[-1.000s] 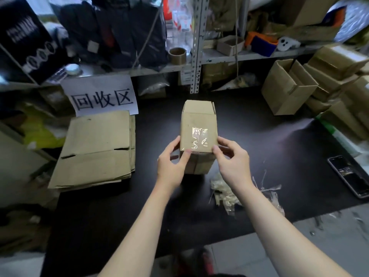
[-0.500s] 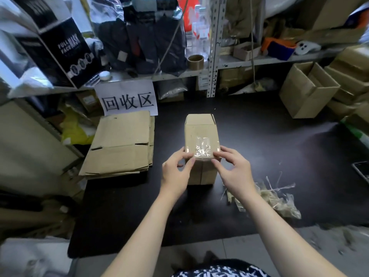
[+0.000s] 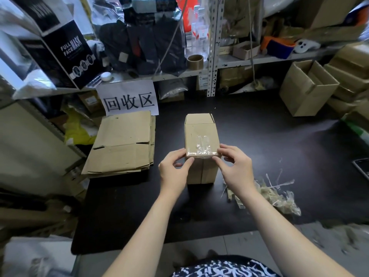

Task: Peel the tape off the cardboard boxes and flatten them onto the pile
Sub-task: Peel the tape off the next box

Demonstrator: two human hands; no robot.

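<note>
A small brown cardboard box [image 3: 200, 134] stands on the black table [image 3: 259, 148] in the middle of the view. Clear wrinkled tape [image 3: 202, 145] covers the near part of its upper face and wraps over the near edge. My left hand [image 3: 174, 168] pinches the box's near left corner with thumb and fingertips. My right hand [image 3: 235, 166] pinches the near right corner, fingertips at the tape's edge. The pile of flattened boxes [image 3: 123, 144] lies to the left on the table.
A heap of peeled tape scraps [image 3: 269, 194] lies right of the box. Open and stacked cardboard boxes [image 3: 307, 88] fill the back right. A paper sign [image 3: 128, 99] hangs below a cluttered shelf [image 3: 179, 73]. A dark device [image 3: 362, 168] sits at the right edge.
The view has shifted so the box and pile sit further right and lower. Both hands have slid from the box's sides to its near top corners, at the tape.
</note>
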